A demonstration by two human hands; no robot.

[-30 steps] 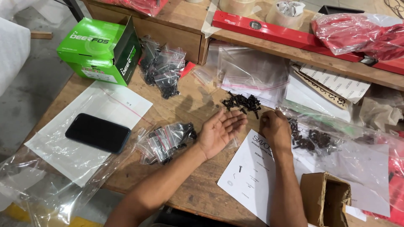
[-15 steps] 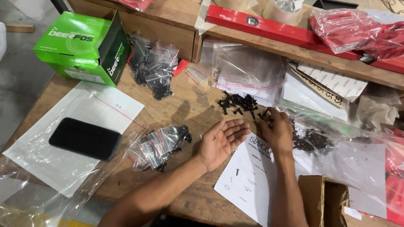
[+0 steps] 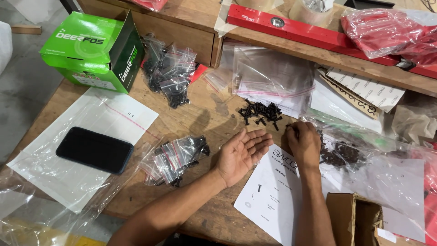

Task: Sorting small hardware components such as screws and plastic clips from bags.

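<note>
My left hand (image 3: 240, 153) rests palm up on the wooden table (image 3: 205, 114), fingers apart, nothing visible in the palm. My right hand (image 3: 303, 142) lies palm down beside it, fingers curled at the edge of a loose pile of black screws (image 3: 261, 112); whether it pinches a screw is hidden. Under my right wrist lies a white printed sheet (image 3: 273, 191). More black screws (image 3: 339, 155) sit inside a large clear bag to the right of that hand. Small zip bags filled with screws (image 3: 175, 155) lie just left of my left hand.
A black phone (image 3: 94, 149) lies on a clear bag at the left. A green box (image 3: 93, 50) stands at the back left, with more bagged screws (image 3: 169, 73) beside it. A red level (image 3: 300, 34) and empty zip bags (image 3: 268, 75) lie behind. A brown carton (image 3: 353, 218) stands near the front right.
My right hand drew back slightly from the screw pile toward the printed sheet. My left hand stayed palm up. The view shifted a little.
</note>
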